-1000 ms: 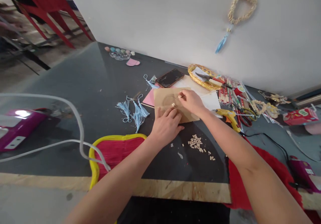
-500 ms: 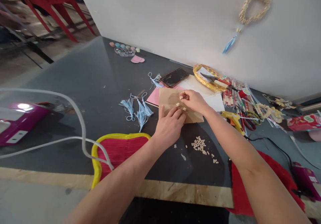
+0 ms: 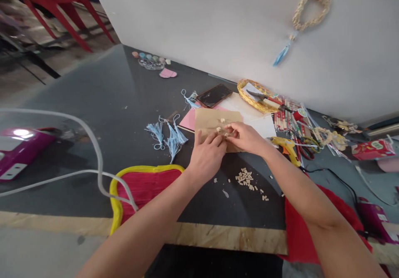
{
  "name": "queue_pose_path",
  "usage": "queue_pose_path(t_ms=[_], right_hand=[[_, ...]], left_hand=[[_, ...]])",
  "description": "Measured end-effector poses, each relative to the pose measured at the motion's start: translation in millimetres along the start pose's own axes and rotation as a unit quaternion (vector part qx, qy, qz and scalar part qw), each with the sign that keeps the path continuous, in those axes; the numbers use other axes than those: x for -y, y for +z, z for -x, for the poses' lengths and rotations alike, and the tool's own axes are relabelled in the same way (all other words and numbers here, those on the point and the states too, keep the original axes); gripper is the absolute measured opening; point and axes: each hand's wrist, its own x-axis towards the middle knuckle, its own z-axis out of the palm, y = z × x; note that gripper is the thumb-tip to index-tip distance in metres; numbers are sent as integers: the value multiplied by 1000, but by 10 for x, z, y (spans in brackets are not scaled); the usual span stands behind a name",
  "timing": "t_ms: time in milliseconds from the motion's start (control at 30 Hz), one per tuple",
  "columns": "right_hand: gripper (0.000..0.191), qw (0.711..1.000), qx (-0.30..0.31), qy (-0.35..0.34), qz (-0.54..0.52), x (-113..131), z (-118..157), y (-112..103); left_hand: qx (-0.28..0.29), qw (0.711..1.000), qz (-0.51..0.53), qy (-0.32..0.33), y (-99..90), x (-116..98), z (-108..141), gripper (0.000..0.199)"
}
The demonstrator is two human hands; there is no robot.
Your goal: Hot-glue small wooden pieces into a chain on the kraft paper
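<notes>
Partly hidden, (blurry) small pieces (image 3: 219, 129).

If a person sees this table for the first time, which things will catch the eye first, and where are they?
Probably the red pad with a bright yellow border first, at the near edge beside the left forearm. Next might come the heart-shaped beige ring with its blue tassel, hanging against the pale wall at upper right. Then the two hands, left and right, meeting over brown paper in the middle.
</notes>
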Motion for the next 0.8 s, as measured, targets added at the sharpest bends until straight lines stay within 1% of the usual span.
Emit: queue_pose_path(t_ms=[67,133,167,300,367,433,500,567,633,733,800], right_hand=[[18,1000,1,-9,15,6,-14,34],[12,1000,-2,-7,30,-11,-58,40],[12,999,-12,-3,34,-31,-87,33],[14,994,-79,27,73,-162,-229,-20],[18,991,-92,32,92,-219,-301,-36],[24,991,-90,12,95,-242,-369,-36],[27,991,-84,-30,102,-231,-429,-28],[26,988,-67,-78,119,-204,-483,-16],[25,984,-44,-106,138,-181,-529,-6],[23,982,-17,-104,158,-178,-581,9],[21,983,-13,-91,161,-190,-603,20]], left_hand=[[-4,1000,1,0,-8,1,0,26],[-11,1000,5,-2,-14,7,2,26],[-13,1000,6,-2,-17,10,3,26],[-12,1000,15,-2,-17,15,8,28],[-13,1000,20,-3,-11,14,10,28],[-15,1000,24,-5,-1,15,13,28],[-18,1000,24,-4,10,18,16,27],[-19,1000,19,-2,19,23,18,27],[-17,1000,15,-1,21,26,19,27],[-13,1000,17,0,14,26,18,26],[-13,1000,21,-1,8,21,17,25]])
